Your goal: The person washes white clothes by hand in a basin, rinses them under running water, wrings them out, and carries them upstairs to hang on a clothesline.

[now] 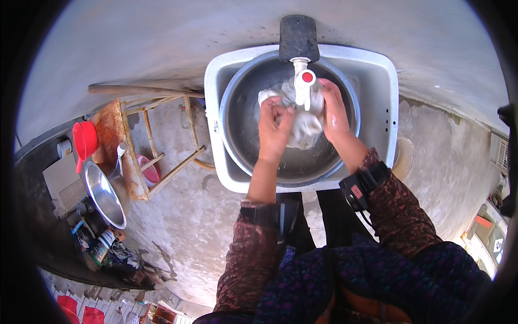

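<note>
A wet whitish cloth [301,127] is bunched beneath a white plastic tap [303,83] with a red cap, inside a large round metal basin [251,162]. The basin sits in a white rectangular sink [376,117]. My left hand [275,125] is at the cloth's left side, its fingers curled and the fingertips against it. At the right side of the cloth, my right hand [334,109] has its fingers raised along the edge, partly beside the tap. Motion blurs the cloth, and its far part is hidden under the tap.
Left of the sink stands a rusty stool-like frame [133,150] lying on its side. Near it are a red plastic dipper [85,139], a shiny metal bowl [105,194] and a pink basin [149,170]. A dark grey cover [299,38] is on the wall above the tap. A round container [404,158] stands right of the sink.
</note>
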Demonstrator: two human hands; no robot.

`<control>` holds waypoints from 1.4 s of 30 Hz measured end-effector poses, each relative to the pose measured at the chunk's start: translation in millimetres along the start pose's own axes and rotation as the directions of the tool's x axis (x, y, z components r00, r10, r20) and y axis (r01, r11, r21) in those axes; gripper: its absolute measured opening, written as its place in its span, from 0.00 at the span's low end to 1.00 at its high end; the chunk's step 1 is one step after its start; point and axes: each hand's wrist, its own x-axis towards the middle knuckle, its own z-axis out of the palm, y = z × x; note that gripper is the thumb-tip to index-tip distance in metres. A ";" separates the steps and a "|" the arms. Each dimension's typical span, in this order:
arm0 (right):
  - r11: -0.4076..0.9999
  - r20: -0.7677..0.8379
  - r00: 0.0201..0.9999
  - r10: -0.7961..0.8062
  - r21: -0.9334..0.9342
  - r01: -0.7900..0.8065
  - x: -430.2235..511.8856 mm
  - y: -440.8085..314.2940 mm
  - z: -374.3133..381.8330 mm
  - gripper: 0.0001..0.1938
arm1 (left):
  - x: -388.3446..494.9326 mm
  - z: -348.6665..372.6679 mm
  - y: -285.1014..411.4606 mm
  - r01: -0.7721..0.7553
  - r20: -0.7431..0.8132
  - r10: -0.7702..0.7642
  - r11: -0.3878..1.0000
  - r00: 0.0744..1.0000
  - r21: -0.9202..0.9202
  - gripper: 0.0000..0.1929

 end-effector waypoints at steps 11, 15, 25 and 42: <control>-0.101 0.484 0.850 -0.209 -0.875 0.473 -26.7 -10.0 -17.8 0.30 | -50.7 -24.2 -22.0 -0.167 -0.058 0.381 0.530 0.923 0.832 0.25; -0.107 0.392 0.919 -0.042 -0.916 0.386 -17.4 42.7 -21.4 0.26 | -26.6 17.9 -60.1 0.037 -0.119 0.121 0.532 0.985 0.846 0.29; 0.006 0.252 0.965 0.070 -0.968 0.253 30.1 82.0 -49.5 0.25 | 44.8 4.8 -91.2 -0.120 0.057 0.163 0.406 0.985 0.906 0.23; 0.288 0.392 0.912 -0.124 -0.865 0.411 12.1 31.4 -23.6 0.20 | 23.8 -7.4 -37.6 -0.262 0.042 0.345 0.625 0.938 0.736 0.08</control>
